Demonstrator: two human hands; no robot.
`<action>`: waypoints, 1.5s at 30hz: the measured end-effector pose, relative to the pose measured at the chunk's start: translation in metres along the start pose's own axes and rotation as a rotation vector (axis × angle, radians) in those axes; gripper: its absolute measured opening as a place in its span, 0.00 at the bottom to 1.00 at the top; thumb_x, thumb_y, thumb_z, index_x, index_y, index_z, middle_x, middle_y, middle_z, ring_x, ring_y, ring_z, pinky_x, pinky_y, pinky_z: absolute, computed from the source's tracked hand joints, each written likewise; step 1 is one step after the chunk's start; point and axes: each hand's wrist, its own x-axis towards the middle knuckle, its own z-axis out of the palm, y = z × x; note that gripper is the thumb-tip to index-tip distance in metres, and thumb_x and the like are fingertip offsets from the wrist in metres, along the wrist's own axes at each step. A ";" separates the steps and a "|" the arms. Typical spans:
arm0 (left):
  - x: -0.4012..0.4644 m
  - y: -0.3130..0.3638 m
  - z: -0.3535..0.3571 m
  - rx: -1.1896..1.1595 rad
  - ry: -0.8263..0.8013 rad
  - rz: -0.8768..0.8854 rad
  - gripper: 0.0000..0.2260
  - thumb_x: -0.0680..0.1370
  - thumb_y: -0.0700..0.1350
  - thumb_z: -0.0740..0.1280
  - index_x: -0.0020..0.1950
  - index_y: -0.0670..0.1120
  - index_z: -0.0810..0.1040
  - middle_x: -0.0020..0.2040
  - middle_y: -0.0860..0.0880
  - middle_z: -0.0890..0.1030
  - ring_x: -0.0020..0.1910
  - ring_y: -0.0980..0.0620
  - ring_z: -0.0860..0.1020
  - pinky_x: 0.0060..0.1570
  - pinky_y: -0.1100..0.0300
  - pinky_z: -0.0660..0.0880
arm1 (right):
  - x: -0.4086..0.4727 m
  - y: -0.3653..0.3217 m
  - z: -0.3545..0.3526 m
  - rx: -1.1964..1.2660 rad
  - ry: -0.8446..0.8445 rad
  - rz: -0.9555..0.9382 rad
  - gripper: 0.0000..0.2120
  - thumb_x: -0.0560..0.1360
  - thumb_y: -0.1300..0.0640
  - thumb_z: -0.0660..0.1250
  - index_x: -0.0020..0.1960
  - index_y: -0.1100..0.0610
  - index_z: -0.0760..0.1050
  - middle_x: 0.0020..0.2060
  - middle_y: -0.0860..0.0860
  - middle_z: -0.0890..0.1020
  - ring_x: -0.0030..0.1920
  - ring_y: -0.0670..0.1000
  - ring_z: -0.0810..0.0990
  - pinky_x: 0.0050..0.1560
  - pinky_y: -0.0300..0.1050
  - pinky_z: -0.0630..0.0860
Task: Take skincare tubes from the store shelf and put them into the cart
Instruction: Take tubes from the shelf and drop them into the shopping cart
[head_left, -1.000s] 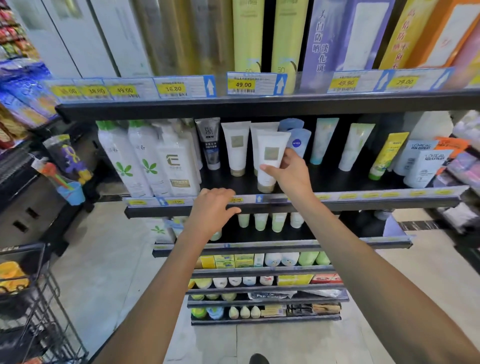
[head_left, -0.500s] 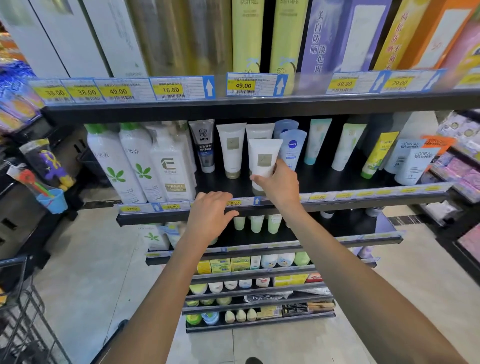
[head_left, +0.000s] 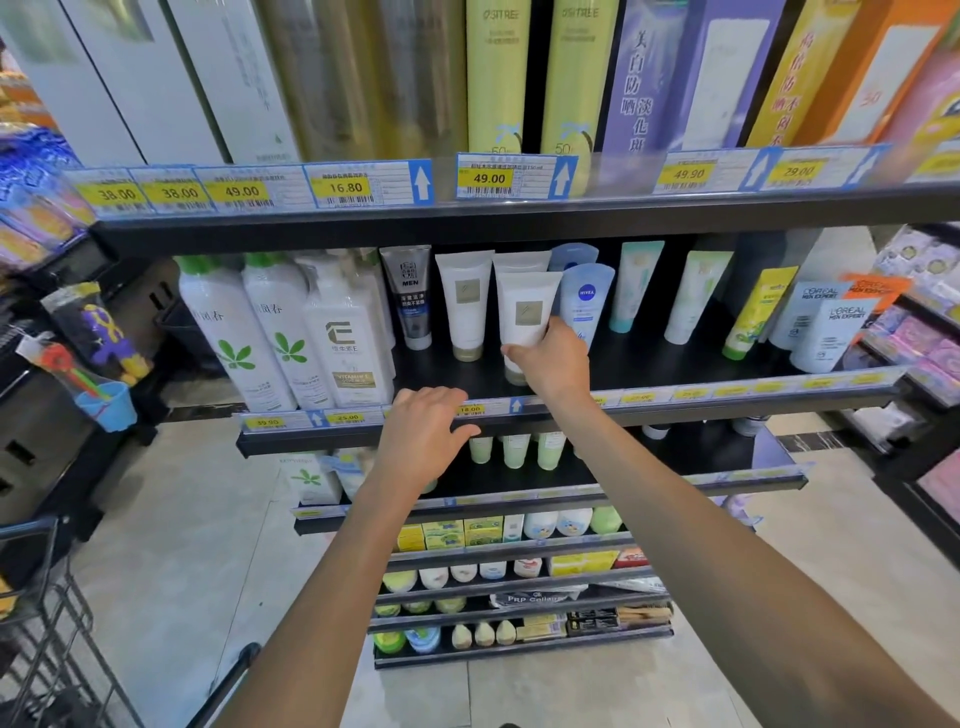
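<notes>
— Where is the tube (head_left: 525, 312)?
— On the shelf (head_left: 675, 364), upright, beside a matching one. The right hand (head_left: 553, 364) grasps its lower part.
— The left hand (head_left: 423, 434)?
— Fingers loose, by the shelf edge, holding nothing

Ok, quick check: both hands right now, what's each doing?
Left hand: open, fingers loosely curved over the shelf edge, holding nothing.
Right hand: gripping the front white tube.

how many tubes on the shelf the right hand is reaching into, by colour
White tubes with gold squares: 3, one gripped by the right hand
Grey MEN tube: 1
Blue Nivea tubes: 2
Pale green tubes: 2
Yellow tube: 1
White L'Oreal tubes: 2
Total: 11
</notes>
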 end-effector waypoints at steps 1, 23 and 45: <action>0.000 0.000 -0.001 0.002 -0.005 -0.004 0.19 0.80 0.57 0.68 0.66 0.48 0.77 0.61 0.50 0.82 0.60 0.48 0.78 0.62 0.51 0.68 | 0.000 0.000 -0.001 -0.004 -0.006 -0.001 0.21 0.74 0.53 0.78 0.63 0.56 0.75 0.61 0.54 0.82 0.63 0.56 0.79 0.56 0.46 0.75; -0.137 0.046 -0.017 -0.045 0.088 -0.318 0.24 0.80 0.52 0.69 0.74 0.45 0.72 0.70 0.44 0.74 0.70 0.42 0.70 0.71 0.46 0.69 | -0.123 0.059 -0.067 -0.139 -0.228 -0.288 0.24 0.82 0.50 0.66 0.75 0.55 0.70 0.73 0.51 0.74 0.73 0.51 0.71 0.72 0.48 0.68; -0.564 0.083 -0.063 0.016 0.135 -1.330 0.21 0.81 0.58 0.64 0.71 0.49 0.74 0.64 0.47 0.78 0.61 0.42 0.77 0.59 0.47 0.76 | -0.430 0.070 0.066 -0.290 -1.242 -0.815 0.21 0.84 0.45 0.61 0.75 0.47 0.71 0.76 0.43 0.69 0.77 0.45 0.63 0.73 0.41 0.63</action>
